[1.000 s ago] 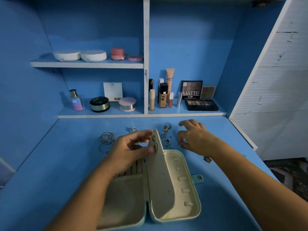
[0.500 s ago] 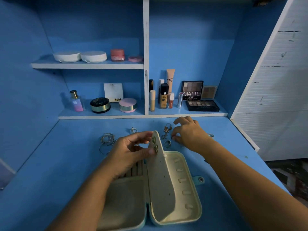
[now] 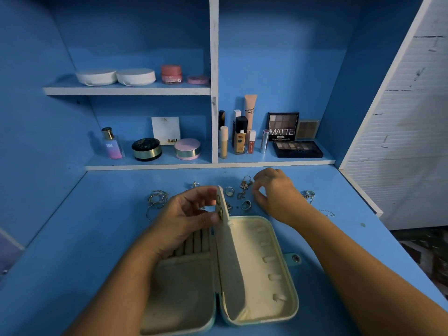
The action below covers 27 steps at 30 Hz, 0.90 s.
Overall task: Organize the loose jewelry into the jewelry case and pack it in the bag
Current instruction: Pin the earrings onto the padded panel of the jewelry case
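Note:
A cream-lined jewelry case lies open on the blue desk. Its middle flap stands upright, with two earrings on its top edge. My left hand pinches that flap near the top. My right hand hovers past the case, fingers curled over a dangling earring; whether it touches it I cannot tell. Loose rings lie between the case and the shelf. More bangles sit at the left, and a ring cluster at the right.
A low shelf behind the desk holds makeup bottles, an eyeshadow palette, compacts and a perfume bottle. An upper shelf carries round jars. A white slatted panel stands at the right.
My right hand has moved forward and left, from beside the case to over the dangling earring. My left hand stays on the flap.

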{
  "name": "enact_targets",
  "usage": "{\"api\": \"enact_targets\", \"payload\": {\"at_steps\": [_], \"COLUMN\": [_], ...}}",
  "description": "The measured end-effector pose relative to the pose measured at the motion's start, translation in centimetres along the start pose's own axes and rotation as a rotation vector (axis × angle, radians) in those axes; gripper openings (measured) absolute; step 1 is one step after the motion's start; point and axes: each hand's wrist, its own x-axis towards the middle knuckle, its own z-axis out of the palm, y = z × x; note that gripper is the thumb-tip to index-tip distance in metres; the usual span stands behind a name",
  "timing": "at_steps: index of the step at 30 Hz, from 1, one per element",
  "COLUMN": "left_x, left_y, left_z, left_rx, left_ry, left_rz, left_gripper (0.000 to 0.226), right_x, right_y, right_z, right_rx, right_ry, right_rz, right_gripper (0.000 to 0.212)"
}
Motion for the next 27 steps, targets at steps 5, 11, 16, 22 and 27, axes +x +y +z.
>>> {"api": "enact_targets", "payload": {"at_steps": [5, 11, 16, 22, 27], "left_x": [0.0, 0.0, 0.0, 0.0, 0.0], "left_y": [0.0, 0.1, 0.2, 0.2, 0.1], "left_z": [-0.1, 0.1, 0.2, 0.3, 0.2], "left_rx": [-0.032, -0.019, -0.012, -0.009, -0.003], "left_ry": [-0.024, -0.013, -0.013, -0.019, -0.015], "left_rz": [-0.009, -0.01, -0.013, -0.007, -0.001], "left_gripper": [0.061, 0.061, 0.063, 0.063, 0.063], "right_x": [-4.5, -8.1, -8.1, -8.0, -8.0], "right_y": [-5.8, -10.0, -10.2, -10.6, -10.6], "right_z": [-3.7, -2.2, -1.6, -1.1, -0.7], "right_rx": [0.812, 1.293, 1.39, 1.42, 1.373], "right_ry": [0.125, 0.102, 0.176, 0.194, 0.225], "right_rz": [0.193, 0.181, 0.189, 0.171, 0.179], "right_gripper": [0.007, 0.015, 0.018, 0.02, 0.016]}}
